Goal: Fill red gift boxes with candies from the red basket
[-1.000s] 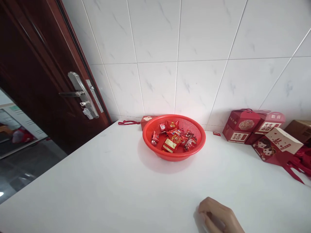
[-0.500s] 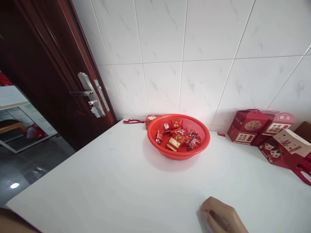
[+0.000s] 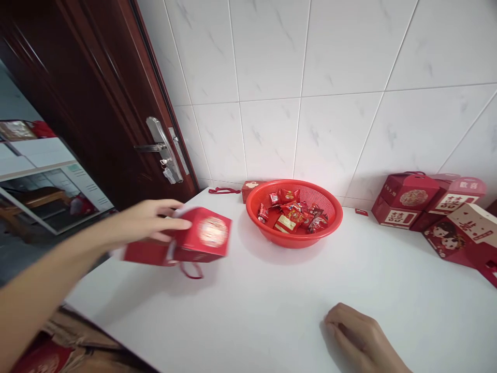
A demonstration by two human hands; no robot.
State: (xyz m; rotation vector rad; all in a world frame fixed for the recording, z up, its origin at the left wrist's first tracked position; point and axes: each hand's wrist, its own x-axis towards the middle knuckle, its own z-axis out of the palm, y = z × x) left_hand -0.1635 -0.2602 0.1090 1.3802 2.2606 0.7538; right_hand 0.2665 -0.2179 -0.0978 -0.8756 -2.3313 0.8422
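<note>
My left hand (image 3: 153, 220) grips a red gift box (image 3: 202, 235) with a round gold emblem, holding it above the left part of the white table. A second red section lies at the box's left; whether it is the open lid or another box, I cannot tell. Below hangs a red ribbon loop (image 3: 193, 271). Curled with its knuckles bent, my right hand (image 3: 355, 329) rests on the tabletop near the front, with nothing showing in it. Beyond both hands, a red plastic basket (image 3: 298, 241) contains several wrapped candies (image 3: 293, 215).
Several red gift boxes (image 3: 407, 194) are stacked by the wall at right. A small red box (image 3: 246, 191) and a ribbon (image 3: 223, 191) lie behind the basket. A small red card (image 3: 361, 212) is near the wall. The dark door (image 3: 97, 103) stands at left.
My left arm has come in from the lower left, bringing the red gift box over the table. My right hand stays put. The view has turned slightly to the left.
</note>
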